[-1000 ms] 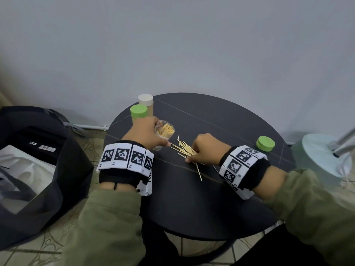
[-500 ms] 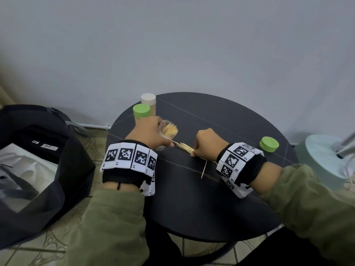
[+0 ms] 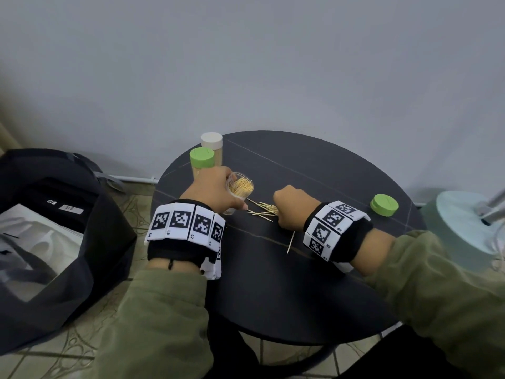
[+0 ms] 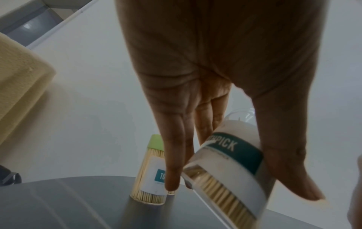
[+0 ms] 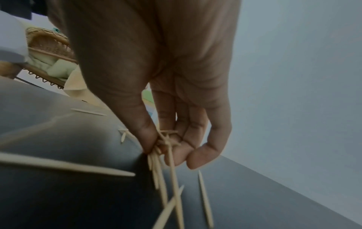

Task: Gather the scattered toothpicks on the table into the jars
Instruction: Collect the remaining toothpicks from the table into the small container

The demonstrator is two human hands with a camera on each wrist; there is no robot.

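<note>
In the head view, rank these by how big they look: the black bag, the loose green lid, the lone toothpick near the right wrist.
1. Black bag, largest by far.
2. Loose green lid.
3. Lone toothpick, thinnest, though about as long as the lid is wide.

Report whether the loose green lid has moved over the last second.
No. The green lid lies in the same spot near the right rim of the table, just as far from the lone toothpick as before.

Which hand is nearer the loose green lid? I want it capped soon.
Right. The right hand is beside the scattered toothpicks, closer to the loose green lid; the left hand holds the open jar farther away.
</note>
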